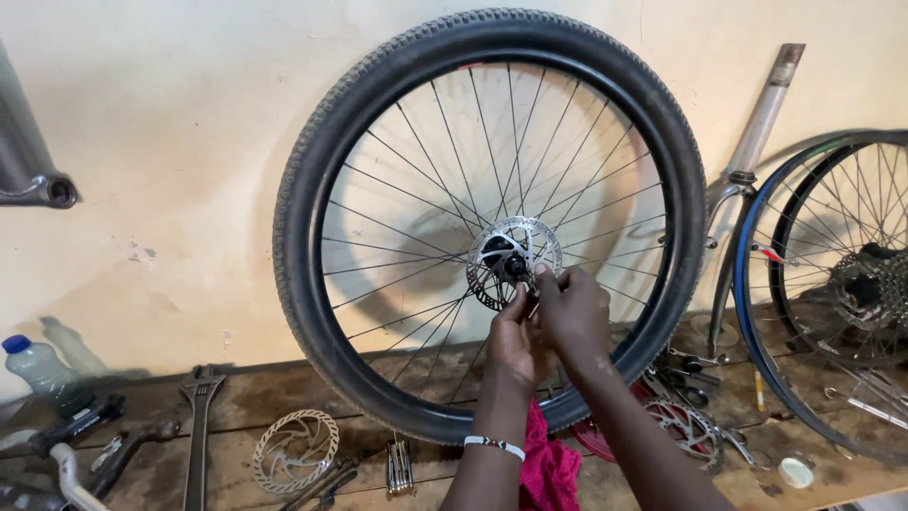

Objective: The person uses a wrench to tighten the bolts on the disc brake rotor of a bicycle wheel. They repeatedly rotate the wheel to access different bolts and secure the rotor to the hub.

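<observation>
I see a bicycle wheel (pixel 489 222) standing upright on the bench (pixel 236 402) and leaning back against the pale wall (pixel 189 142), its axle pointing straight out toward me, so the disc rotor (pixel 492 248) faces the camera flat-on. Both of my hands meet at the hub (pixel 514 264), just below and to the right of its centre, at about five o'clock on the rotor. My left hand (pixel 515 333) comes up from six o'clock with its fingertips pinched closed near the rotor's lower edge; my right hand (pixel 573 308) sits at about four o'clock, fingers curled closed around something small at the axle end, though what exactly is gripped there is too small for me to tell. The two hands touch each other, and the right one lies slightly nearer the axle tip. The thing being worked lies up and to the left of both hands, toward eleven o'clock, with its long axis running out of the wheel plane toward me. A white bracelet (pixel 494 446) circles my left wrist, and a pink cloth (pixel 549 466) hangs beneath the forearms. On the bench at seven o'clock from the wheel lies a loose second rotor (pixel 295 450), with a large wrench (pixel 200 431) beside it and a plastic bottle (pixel 40 371) at far left. Another wheel (pixel 832 284) leans at three o'clock, a metal fork (pixel 752 170) between the two.
</observation>
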